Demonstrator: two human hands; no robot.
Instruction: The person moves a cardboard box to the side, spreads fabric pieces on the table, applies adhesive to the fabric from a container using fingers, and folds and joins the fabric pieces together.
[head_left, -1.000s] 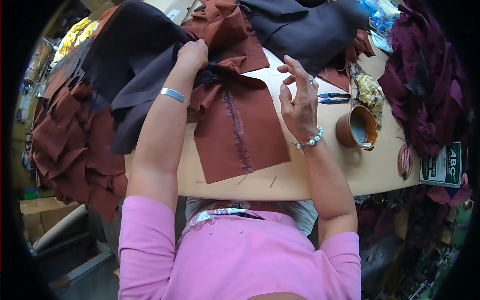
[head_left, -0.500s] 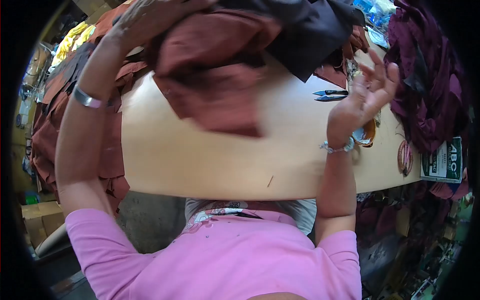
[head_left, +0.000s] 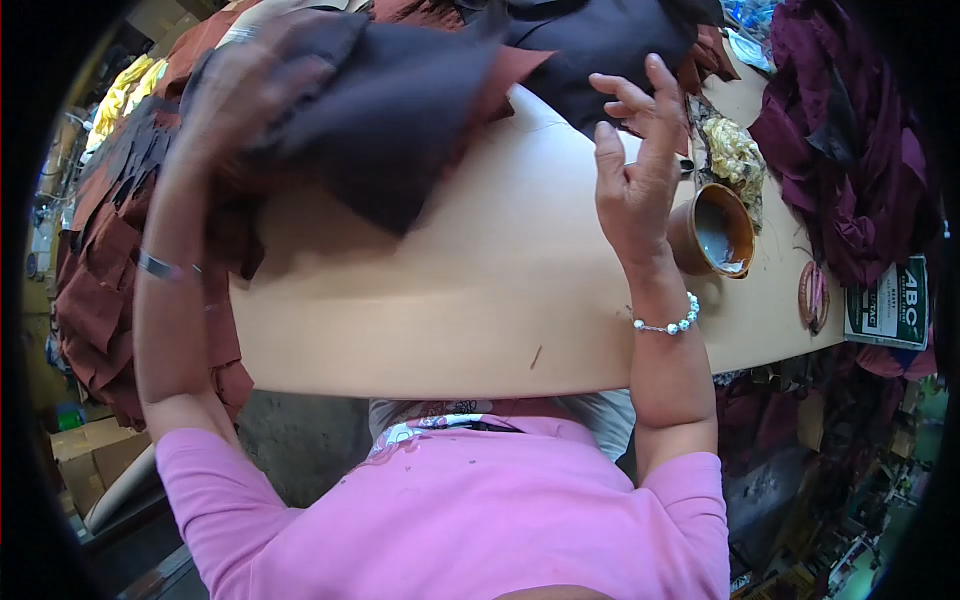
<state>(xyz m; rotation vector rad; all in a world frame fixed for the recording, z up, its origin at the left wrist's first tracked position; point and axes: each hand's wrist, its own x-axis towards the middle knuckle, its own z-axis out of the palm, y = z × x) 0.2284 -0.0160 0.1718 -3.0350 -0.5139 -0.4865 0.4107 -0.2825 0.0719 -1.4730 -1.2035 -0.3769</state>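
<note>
My left hand is smeared by motion at the upper left, holding the edge of a piece of fabric, dark on the side that shows, with reddish brown at its edge. The fabric hangs over the table, its pointed corner toward me. My right hand is raised over the right side of the table, open, fingers spread, with nothing in it. Beside its wrist stands a brown cup with something pale inside. Thread snips lie behind this hand, mostly hidden. Another dark fabric piece lies at the far side.
Reddish-brown fabric pieces are piled at the left. Maroon cloth heaps at the right, above a green-and-white ABC box. A crumpled yellowish bundle lies behind the cup. A pinkish loop rests near the table's right edge.
My left hand has swung left and toward me with the fabric, whose dark side now shows instead of the brown. My right hand has moved left, uncovering the cup and covering the snips.
</note>
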